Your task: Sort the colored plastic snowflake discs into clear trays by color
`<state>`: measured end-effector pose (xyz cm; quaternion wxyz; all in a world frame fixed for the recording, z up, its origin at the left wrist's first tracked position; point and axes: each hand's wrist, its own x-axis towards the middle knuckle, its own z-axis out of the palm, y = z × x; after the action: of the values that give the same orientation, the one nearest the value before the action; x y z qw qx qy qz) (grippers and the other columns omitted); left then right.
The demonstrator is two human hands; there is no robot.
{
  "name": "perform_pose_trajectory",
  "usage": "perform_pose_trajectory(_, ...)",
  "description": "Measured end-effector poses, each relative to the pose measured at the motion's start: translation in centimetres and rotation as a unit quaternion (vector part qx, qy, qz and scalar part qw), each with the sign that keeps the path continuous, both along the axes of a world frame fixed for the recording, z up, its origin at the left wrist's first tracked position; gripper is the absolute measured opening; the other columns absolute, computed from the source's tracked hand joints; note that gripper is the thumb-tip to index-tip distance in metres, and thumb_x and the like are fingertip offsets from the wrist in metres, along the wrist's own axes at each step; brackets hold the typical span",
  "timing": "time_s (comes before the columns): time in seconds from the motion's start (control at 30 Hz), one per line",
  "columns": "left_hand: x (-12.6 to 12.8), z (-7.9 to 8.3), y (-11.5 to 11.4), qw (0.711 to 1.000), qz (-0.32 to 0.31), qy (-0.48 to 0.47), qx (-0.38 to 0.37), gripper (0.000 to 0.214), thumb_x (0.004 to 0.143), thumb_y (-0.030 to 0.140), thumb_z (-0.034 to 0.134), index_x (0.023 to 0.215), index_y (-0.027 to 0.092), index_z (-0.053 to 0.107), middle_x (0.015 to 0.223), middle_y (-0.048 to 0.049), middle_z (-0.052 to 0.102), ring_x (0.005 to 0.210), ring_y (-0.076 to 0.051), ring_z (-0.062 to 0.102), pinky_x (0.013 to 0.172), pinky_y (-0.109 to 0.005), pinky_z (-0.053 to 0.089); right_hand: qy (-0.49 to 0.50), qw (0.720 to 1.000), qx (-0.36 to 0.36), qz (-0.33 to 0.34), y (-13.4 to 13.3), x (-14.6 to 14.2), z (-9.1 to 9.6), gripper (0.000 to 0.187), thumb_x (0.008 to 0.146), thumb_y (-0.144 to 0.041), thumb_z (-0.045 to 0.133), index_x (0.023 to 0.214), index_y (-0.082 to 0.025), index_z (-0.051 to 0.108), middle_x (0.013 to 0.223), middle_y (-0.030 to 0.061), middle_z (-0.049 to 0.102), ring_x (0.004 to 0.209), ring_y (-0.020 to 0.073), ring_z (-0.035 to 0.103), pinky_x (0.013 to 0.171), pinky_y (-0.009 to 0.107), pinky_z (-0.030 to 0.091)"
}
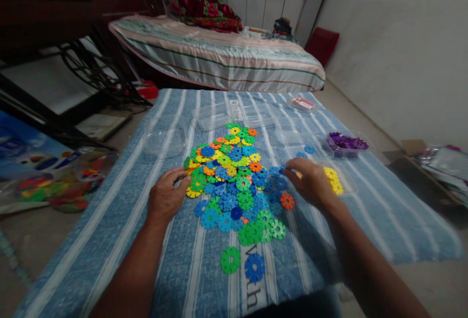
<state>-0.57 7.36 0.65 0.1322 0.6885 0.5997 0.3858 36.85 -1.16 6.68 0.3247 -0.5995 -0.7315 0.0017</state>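
A heap of flat plastic snowflake discs [234, 177] in blue, green, yellow and orange lies on a blue-and-white striped cloth [175, 269]. My left hand [166, 196] rests at the heap's left edge, fingers curled over yellow and green discs. At the right edge my right hand [310, 181] has its fingers bent down onto blue discs; whether it grips one is hidden. A green disc [230, 259] and a blue disc [255, 267] lie apart at the near side.
Clear tubs stand around the heap: one with purple discs [347, 143], one with yellow discs [334, 180], empty ones [164, 138] behind. A bed [219, 55] lies beyond the cloth. A bag of coloured pieces [69, 186] sits on the floor at left.
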Motion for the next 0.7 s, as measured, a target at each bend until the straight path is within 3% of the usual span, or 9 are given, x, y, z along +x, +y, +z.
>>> perform_pose_trajectory(0.13,0.0,0.2,-0.1,1.000,-0.001,0.007,-0.002,0.022,0.079,0.043,0.056,0.082,0.025,0.068,0.108,-0.0073,0.073,0.108,-0.027,0.067,0.104,-0.044,0.051,-0.022,0.977,0.150,-0.147,1.8,2.5,0.8,0.015,0.092,-0.026,0.055,0.085,-0.021,0.067,0.087,0.0096,0.071,0.087,0.0249,0.064,0.083,0.038,0.049)
perform_pose_trajectory(0.2,0.1,0.2,-0.1,1.000,-0.004,0.009,-0.003,0.023,0.080,0.043,0.056,0.083,0.024,0.068,0.108,-0.0081,0.073,0.109,-0.028,0.067,0.104,-0.045,0.051,-0.020,0.976,0.164,-0.143,1.6,2.5,0.4,0.016,0.092,-0.027,0.054,0.086,-0.020,0.067,0.085,0.0091,0.071,0.084,0.0244,0.065,0.081,0.037,0.049)
perform_pose_trajectory(0.27,0.0,0.1,0.0,1.000,-0.004,0.010,-0.003,0.025,0.080,0.044,0.055,0.083,0.023,0.068,0.109,-0.0091,0.073,0.109,-0.028,0.067,0.104,-0.045,0.051,-0.014,0.988,0.129,-0.086,0.7,1.6,-0.5,0.017,0.093,-0.026,0.053,0.084,-0.021,0.067,0.082,0.0073,0.071,0.080,0.0222,0.065,0.076,0.033,0.050)
perform_pose_trajectory(0.37,0.0,-0.2,0.0,1.000,-0.002,0.009,0.000,0.023,0.080,0.043,0.055,0.083,0.024,0.068,0.110,-0.0085,0.073,0.110,-0.027,0.067,0.105,-0.044,0.050,-0.020,1.000,0.017,0.006,-1.4,-0.6,-2.4,0.019,0.094,-0.024,0.052,0.083,-0.022,0.067,0.082,0.0057,0.070,0.078,0.0192,0.065,0.073,0.029,0.049)
perform_pose_trajectory(0.5,0.0,-0.2,0.0,1.000,-0.001,0.006,0.002,0.019,0.079,0.041,0.056,0.082,0.025,0.067,0.109,-0.0062,0.074,0.110,-0.026,0.067,0.105,-0.043,0.050,-0.045,0.990,-0.100,0.094,-3.3,-3.0,-4.2,0.016,0.095,-0.019,0.053,0.086,-0.021,0.067,0.088,0.0065,0.069,0.085,0.0185,0.064,0.078,0.028,0.050)
perform_pose_trajectory(0.6,0.1,-0.1,0.0,1.000,-0.004,0.008,0.002,0.020,0.079,0.041,0.056,0.082,0.024,0.068,0.109,-0.0070,0.073,0.109,-0.026,0.067,0.105,-0.043,0.050,-0.057,0.985,-0.124,0.104,-3.7,-3.6,-4.6,0.014,0.094,-0.017,0.054,0.093,-0.020,0.067,0.095,0.0082,0.069,0.093,0.0199,0.063,0.084,0.030,0.051)
perform_pose_trajectory(0.7,0.1,0.0,-0.1,1.000,-0.003,0.009,0.000,0.020,0.079,0.040,0.056,0.082,0.025,0.068,0.109,-0.0065,0.073,0.110,-0.026,0.066,0.105,-0.043,0.050,-0.077,0.985,-0.138,0.068,-3.5,-3.6,-4.4,0.015,0.091,-0.015,0.055,0.097,-0.020,0.068,0.101,0.0091,0.068,0.100,0.0217,0.062,0.090,0.034,0.051)
